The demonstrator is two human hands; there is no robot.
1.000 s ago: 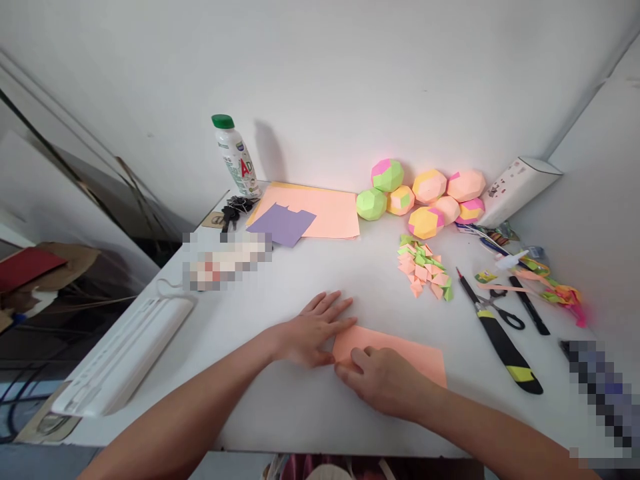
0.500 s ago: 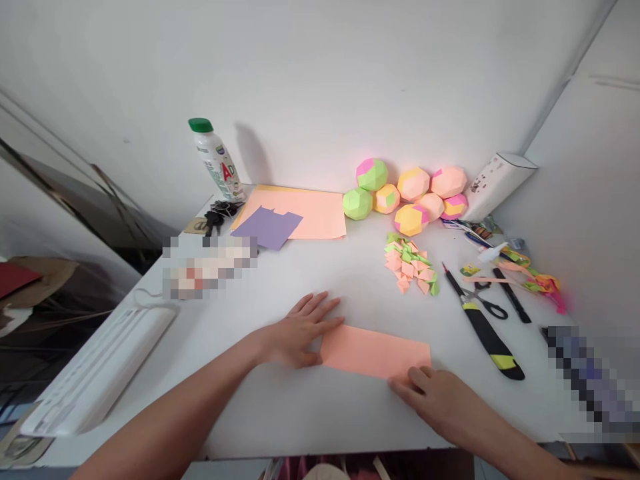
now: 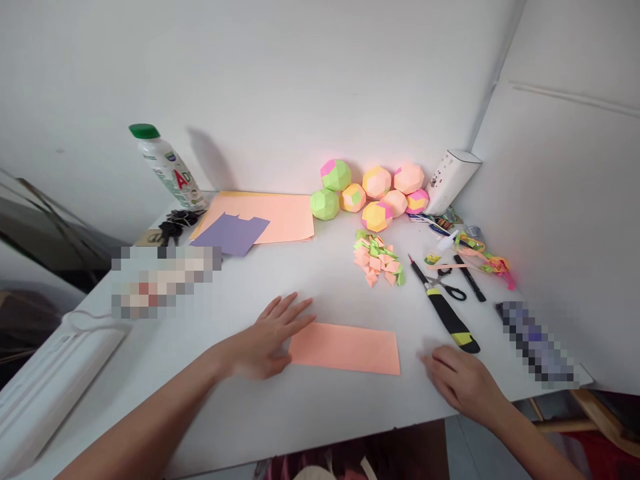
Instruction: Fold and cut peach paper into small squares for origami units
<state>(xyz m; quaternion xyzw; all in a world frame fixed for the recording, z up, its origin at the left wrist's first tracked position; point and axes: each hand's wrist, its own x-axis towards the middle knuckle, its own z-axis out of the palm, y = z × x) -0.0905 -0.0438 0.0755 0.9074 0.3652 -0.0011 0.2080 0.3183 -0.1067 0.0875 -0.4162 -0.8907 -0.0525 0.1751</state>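
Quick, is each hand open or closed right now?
Left hand: open, fingers spread, at the paper strip.
Right hand: fingers curled, off the strip; can't tell if fully closed.

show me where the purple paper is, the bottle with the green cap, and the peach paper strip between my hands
Purple paper [image 3: 234, 234]: head view, middle of its face.
Green-capped bottle [image 3: 169, 168]: head view, on its body.
Peach paper strip [image 3: 346, 349]: head view, middle of its face.

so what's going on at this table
The person's left hand lies spread at the left end of a peach paper strip on the white table. The right hand is off the strip, to its right, partly curled. Beyond lie small green and peach paper pieces and, by the wall, faceted paper balls.
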